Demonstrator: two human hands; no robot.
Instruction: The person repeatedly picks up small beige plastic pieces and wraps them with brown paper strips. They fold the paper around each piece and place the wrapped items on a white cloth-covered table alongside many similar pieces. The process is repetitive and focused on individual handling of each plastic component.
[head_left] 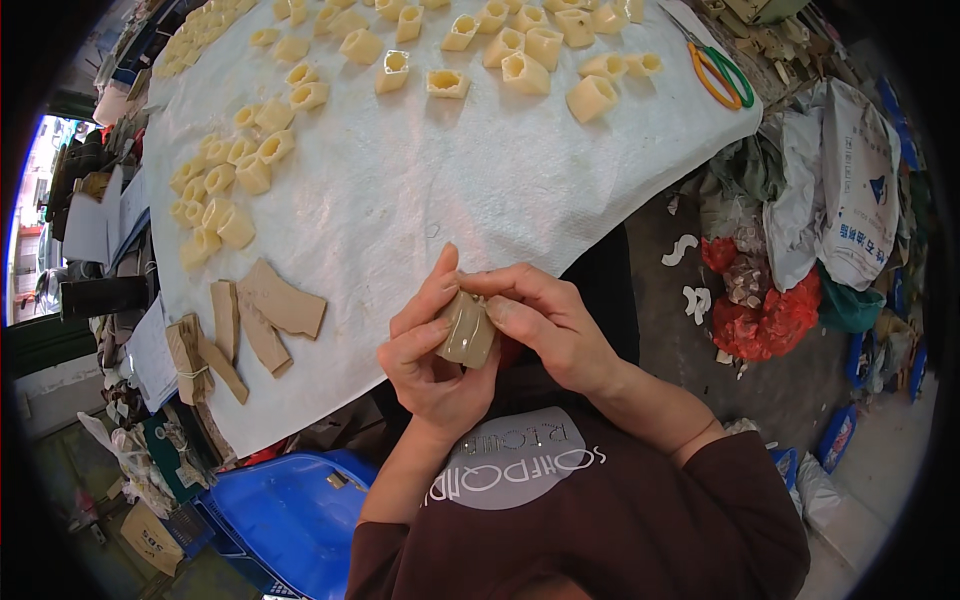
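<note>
A small, glossy grey-green block (467, 332) is between my two hands, close to my chest at the table's near edge. My left hand (425, 365) wraps round its left side and underside, with the thumb side hidden in part. From the right, my right hand (550, 325) pinches the block's upper right edge with thumb and fingertips. Whether the block is hollow cannot be seen. Left of my hands lie flat tan strips (265, 325) and a bundle of tan strips (187, 360) tied with a thin cord.
Many cream-coloured hollow pieces (525, 72) stand about the white-covered table (400, 180), toward its far side and left. Scissors (720, 75) with orange and green handles lie at the far right corner. A blue chair (300, 520) stands lower left; red bags (770, 310) sit on the floor right.
</note>
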